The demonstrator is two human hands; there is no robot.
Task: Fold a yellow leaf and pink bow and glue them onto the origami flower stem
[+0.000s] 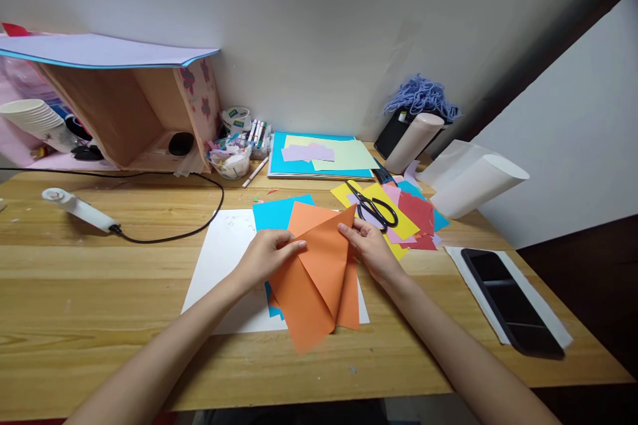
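Note:
A folded sheet of orange paper (pixel 321 265) is held up between both hands over the middle of the table. My left hand (pixel 272 255) pinches its left edge, thumb on top. At the upper right corner my right hand (pixel 371 249) grips the same sheet, with the thumb in front and the other fingers partly hidden behind. A diagonal fold makes a triangular flap on the front of the sheet. Beneath lie more orange paper (pixel 353 312), blue paper (pixel 269 212) and a white sheet (pixel 219 265) with faint pencil marks.
Black-handled scissors (pixel 381 212) rest on yellow, pink and red paper scraps (pixel 419 212) to the right. A phone (pixel 511 302) lies at far right. On the left are a white glue gun (pixel 82 210) with a black cord and an open box (pixel 134 113). Paper rolls (pixel 478 186) stand behind.

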